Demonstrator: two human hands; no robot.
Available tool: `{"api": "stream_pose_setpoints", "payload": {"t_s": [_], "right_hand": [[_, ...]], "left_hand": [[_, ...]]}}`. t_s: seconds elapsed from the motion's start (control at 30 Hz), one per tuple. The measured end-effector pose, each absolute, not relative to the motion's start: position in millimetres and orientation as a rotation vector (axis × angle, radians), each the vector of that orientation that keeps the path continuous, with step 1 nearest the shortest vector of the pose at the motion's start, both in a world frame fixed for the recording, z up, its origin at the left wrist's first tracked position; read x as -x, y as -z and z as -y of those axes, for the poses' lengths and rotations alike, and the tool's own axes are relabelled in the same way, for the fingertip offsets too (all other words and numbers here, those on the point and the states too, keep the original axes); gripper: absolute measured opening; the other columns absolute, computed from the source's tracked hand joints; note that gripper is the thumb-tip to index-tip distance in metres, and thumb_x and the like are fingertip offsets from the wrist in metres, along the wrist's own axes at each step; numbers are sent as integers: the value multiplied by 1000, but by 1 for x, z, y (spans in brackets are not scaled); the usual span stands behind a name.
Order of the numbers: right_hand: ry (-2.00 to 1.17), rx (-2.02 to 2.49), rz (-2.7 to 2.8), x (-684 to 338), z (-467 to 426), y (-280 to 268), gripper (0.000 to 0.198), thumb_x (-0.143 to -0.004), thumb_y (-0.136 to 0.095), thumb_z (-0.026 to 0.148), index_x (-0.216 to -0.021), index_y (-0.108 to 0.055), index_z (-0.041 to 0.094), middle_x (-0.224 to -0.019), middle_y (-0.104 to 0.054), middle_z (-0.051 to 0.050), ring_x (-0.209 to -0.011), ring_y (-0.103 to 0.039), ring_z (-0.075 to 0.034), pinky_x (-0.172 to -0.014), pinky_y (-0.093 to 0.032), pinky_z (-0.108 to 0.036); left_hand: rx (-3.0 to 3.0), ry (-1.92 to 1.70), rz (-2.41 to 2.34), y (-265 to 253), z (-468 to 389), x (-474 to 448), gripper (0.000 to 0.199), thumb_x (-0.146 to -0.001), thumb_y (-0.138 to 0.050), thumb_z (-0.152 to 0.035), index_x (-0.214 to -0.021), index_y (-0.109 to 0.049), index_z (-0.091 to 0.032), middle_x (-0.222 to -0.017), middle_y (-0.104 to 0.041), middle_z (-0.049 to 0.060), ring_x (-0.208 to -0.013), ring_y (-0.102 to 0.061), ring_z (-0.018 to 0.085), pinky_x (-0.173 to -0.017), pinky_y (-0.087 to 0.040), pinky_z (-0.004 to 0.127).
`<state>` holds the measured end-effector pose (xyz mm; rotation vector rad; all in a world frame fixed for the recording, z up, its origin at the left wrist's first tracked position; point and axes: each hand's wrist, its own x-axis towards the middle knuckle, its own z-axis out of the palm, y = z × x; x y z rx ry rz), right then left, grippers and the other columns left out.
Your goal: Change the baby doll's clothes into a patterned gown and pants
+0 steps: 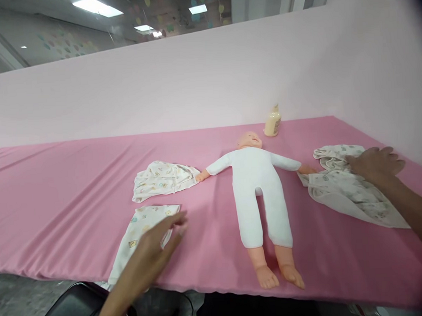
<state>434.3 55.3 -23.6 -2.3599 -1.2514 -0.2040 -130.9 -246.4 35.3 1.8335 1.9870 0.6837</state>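
Note:
A baby doll (258, 193) in a white bodysuit lies on its back, arms spread, feet toward me. To its left, my left hand (162, 240) hovers with fingers stretched out, over or beside a folded printed cloth (130, 244); contact is unclear. Behind that cloth, a crumpled printed cloth (164, 180) touches one of the doll's hands. My right hand (376, 162) rests on or just above a pile of printed baby cloth (354, 193), its fingers spread. The doll's other hand lies against this pile.
A pink sheet (75, 198) with wrinkles covers the table. Behind the doll's head stands a cream pump bottle (273, 122). White walls (179, 89) rise at the back and right. A black chair (72, 309) is below the front edge.

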Motion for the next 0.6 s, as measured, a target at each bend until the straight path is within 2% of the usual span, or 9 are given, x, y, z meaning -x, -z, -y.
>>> {"api": "stream_pose_setpoints", "payload": {"t_s": [0.1, 0.17, 0.27, 0.3, 0.4, 0.5, 0.6], "right_hand": [[290, 2393, 1372, -418, -42, 12, 76, -87, -55, 56, -140, -52, 0, -131, -49, -38, -125, -50, -43, -85, -35, -51], [339, 2350, 1445, -405, -36, 5, 75, -90, -49, 58, -139, -51, 1, -129, -50, -36, -120, -52, -41, -81, -35, -50], [356, 2274, 1526, -384, -26, -4, 72, -93, -42, 60, -141, -48, 6, -127, -52, -33, -112, -55, -40, -75, -36, -48], [351, 2247, 1555, -377, -23, -7, 71, -94, -40, 59, -142, -46, 8, -128, -52, -32, -111, -56, -40, -74, -36, -47], [359, 2168, 1644, -360, -12, -14, 67, -93, -40, 58, -143, -44, 12, -129, -54, -28, -106, -59, -39, -73, -39, -45], [435, 2082, 1677, -350, -3, -22, 64, -93, -40, 55, -140, -46, 13, -129, -56, -25, -103, -61, -38, -74, -42, -43], [491, 1945, 1645, -343, 1, -33, 58, -94, -42, 51, -138, -50, 14, -131, -56, -24, -108, -61, -36, -80, -44, -44]], "left_hand": [[-2022, -484, -2219, -52, 193, 161, 54, -97, -40, -58, -140, -54, -26, -135, -62, 7, -116, -62, 28, -99, -52, 44], [-2173, -299, -2380, -55, 148, 179, 52, -99, -38, -48, -144, -49, -22, -143, -55, 10, -125, -56, 32, -102, -49, 49], [-2386, 49, -2382, -45, 81, 199, 60, -93, -46, -28, -152, -38, -17, -155, -39, 15, -137, -43, 36, -101, -48, 49], [-2417, 184, -2337, -39, 63, 204, 60, -91, -46, -23, -150, -39, -16, -152, -43, 16, -134, -46, 35, -100, -49, 47], [-2345, 425, -2282, -27, 27, 210, 43, -92, -41, -20, -132, -55, -16, -125, -62, 15, -114, -60, 30, -95, -49, 43], [-2292, 342, -2385, -33, 14, 213, 31, -91, -41, -21, -115, -61, -15, -116, -65, 14, -104, -63, 27, -90, -48, 39], [-2246, -114, -2546, -57, 11, 222, 22, -91, -40, -19, -100, -60, -14, -113, -63, 13, -97, -61, 25, -83, -45, 35]]}}
